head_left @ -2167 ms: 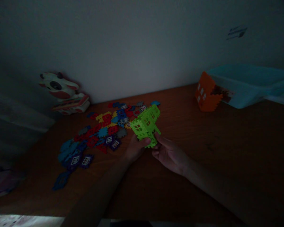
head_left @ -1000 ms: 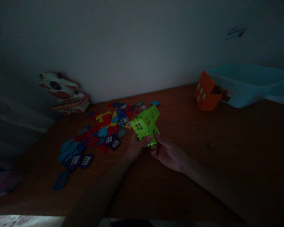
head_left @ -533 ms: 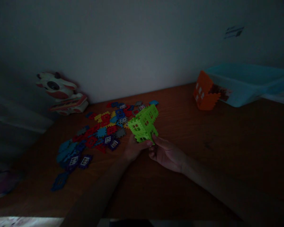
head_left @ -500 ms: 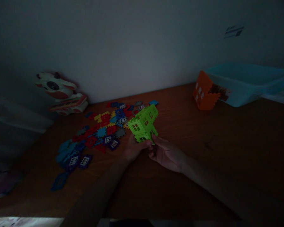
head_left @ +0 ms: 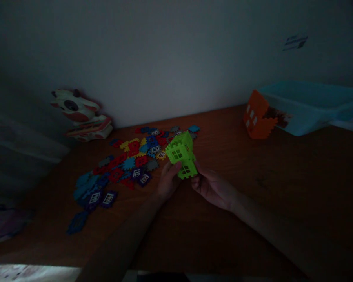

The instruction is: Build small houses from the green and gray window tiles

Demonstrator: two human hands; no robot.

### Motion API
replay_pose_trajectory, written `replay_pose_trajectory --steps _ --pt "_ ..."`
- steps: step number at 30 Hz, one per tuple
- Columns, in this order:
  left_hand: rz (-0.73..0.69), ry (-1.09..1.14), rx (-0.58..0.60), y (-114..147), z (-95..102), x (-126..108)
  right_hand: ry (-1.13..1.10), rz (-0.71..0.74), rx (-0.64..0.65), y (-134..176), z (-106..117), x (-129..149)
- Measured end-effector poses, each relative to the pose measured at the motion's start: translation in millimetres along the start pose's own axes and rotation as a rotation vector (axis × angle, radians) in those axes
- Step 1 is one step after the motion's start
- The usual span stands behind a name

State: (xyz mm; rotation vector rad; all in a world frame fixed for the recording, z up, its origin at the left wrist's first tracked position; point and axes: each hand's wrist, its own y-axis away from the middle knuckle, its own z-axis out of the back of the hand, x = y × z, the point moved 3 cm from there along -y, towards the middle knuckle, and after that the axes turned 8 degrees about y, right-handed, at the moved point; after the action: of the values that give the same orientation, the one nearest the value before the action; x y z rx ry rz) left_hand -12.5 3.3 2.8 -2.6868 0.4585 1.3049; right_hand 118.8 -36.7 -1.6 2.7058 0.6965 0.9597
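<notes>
Between my two hands is a bright green block structure (head_left: 181,152), joined from interlocking plastic panels with window openings. My left hand (head_left: 168,181) grips its lower left side, with the thumb lying across the front. At the lower right edge, my right hand (head_left: 211,188) pinches the structure between thumb and curled fingers. Both hands are closed, and the fingers behind the panels are partly hidden. To the left, many loose interlocking tiles (head_left: 129,163) in red, blue, yellow, grey and purple lie on the wooden table (head_left: 229,156), some with white window frames.
An orange block structure (head_left: 255,117) stands at the back right, against a pale blue plastic bin (head_left: 306,113). A toy cow with a keyboard (head_left: 82,115) sits at the back left by the wall (head_left: 176,58). The scene is dim.
The green structure has been turned in my hands, so its window front faces me more and the long side panel shows less. Both hands still hold it. The view has shifted slightly.
</notes>
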Motion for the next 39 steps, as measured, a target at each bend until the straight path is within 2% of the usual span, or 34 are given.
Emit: replay_pose_trajectory --steps 4,7,12,16,19,22,24,29,35,39 --pt "-0.069 -0.087 -0.013 -2 3.1 0 0.079 0.027 -0.044 -1 4 5" --pt "-0.132 -0.201 -0.032 -4 9.5 2 0.202 0.008 -0.122 -3 9 10" --pt "-0.163 -0.259 0.02 -4 11.2 3 0.472 0.057 -0.203 -4 17 22" --pt "-0.144 -0.325 -0.006 0 3.2 -1 0.801 0.258 -0.231 0 17 37" --pt "-0.125 -0.382 0.006 2 -2.5 -4 0.926 0.398 -0.123 2 12 46" --pt "-0.119 -0.404 0.022 1 -2.9 -5 0.952 0.422 0.047 1 11 49" --pt "-0.112 -0.414 0.044 0 -1.6 -5 0.96 0.402 0.092 -1 14 49" --pt "-0.074 -0.4 0.108 -1 1.1 -4 0.938 0.327 0.117 -2 19 48" --pt "-0.062 -0.338 0.019 -7 8.5 2 0.893 0.307 0.095 -7 25 46" --pt "-0.135 -0.481 -0.016 -4 4.7 0 0.888 0.277 0.115 -11 31 43"
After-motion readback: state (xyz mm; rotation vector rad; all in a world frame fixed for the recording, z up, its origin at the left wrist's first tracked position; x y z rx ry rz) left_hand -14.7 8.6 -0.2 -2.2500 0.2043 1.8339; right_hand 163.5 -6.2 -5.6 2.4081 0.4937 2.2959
